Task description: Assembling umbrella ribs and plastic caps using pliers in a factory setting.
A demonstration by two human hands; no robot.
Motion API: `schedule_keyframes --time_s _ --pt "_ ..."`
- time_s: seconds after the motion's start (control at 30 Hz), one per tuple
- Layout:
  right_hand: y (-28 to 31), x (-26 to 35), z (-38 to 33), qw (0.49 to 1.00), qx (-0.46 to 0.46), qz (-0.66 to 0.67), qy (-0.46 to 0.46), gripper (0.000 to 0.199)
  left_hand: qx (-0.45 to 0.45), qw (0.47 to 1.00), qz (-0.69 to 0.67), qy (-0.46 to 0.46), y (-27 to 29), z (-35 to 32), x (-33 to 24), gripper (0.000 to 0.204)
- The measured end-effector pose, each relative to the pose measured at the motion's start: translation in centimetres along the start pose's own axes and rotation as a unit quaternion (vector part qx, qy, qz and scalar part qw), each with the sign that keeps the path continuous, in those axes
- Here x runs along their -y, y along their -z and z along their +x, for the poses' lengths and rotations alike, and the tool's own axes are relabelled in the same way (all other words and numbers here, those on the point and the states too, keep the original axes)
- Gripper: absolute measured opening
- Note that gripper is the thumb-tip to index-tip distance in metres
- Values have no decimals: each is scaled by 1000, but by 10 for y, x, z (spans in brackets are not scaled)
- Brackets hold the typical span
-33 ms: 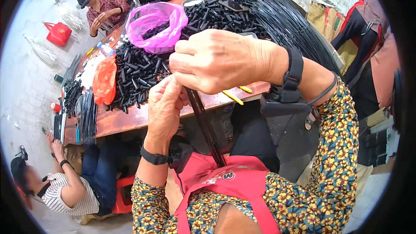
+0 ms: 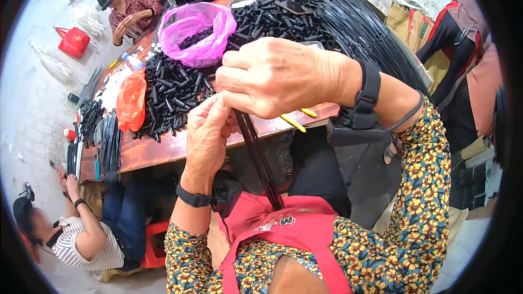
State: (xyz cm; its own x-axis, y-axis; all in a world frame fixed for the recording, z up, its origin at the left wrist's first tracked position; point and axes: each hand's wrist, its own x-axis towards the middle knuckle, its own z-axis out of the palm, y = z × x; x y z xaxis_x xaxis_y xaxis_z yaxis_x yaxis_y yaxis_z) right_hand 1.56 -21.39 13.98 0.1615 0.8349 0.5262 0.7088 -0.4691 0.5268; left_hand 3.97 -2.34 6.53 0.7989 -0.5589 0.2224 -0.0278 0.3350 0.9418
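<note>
A narrow bundle of long, thin black rods (image 2: pixel 257 158) slants from my hands down to the red apron (image 2: pixel 305 220) at my lap. Around its upper end the fingers of my left hand (image 2: pixel 207 128) are closed. My right hand (image 2: pixel 278 79) is bent over the same end, thumb and fingers pinched together against my left fingertips. What the right fingers pinch is hidden behind the hand. Behind both hands, a heap of short black tubular parts (image 2: pixel 169 90) covers the wooden table (image 2: pixel 155 149).
A pink plastic bag (image 2: pixel 212 35) stands open amid the heap, with an orange bag (image 2: pixel 132 103) to its left. Long black rods (image 2: pixel 365 32) lie at the right. Yellow-handled tools (image 2: pixel 294 122) rest by the near edge. One co-worker (image 2: pixel 90 228) sits at the left, others beyond the table.
My right hand has shifted very slightly to the right; the left hand and the rods look the same.
</note>
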Motion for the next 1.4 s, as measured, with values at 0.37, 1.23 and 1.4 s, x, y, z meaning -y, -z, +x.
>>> schedule_keyframes --time_s 0.37,1.23,1.4 --pt "-16 44 -28 582 -126 614 -518 13 -24 997 -27 61 -4 4 -13 40" --pt "-55 76 10 496 -264 640 -524 15 -40 998 -51 -21 29 -11 -13 18" --pt "-66 72 7 485 -267 648 -523 15 -44 992 -115 -6 21 -8 -11 16"
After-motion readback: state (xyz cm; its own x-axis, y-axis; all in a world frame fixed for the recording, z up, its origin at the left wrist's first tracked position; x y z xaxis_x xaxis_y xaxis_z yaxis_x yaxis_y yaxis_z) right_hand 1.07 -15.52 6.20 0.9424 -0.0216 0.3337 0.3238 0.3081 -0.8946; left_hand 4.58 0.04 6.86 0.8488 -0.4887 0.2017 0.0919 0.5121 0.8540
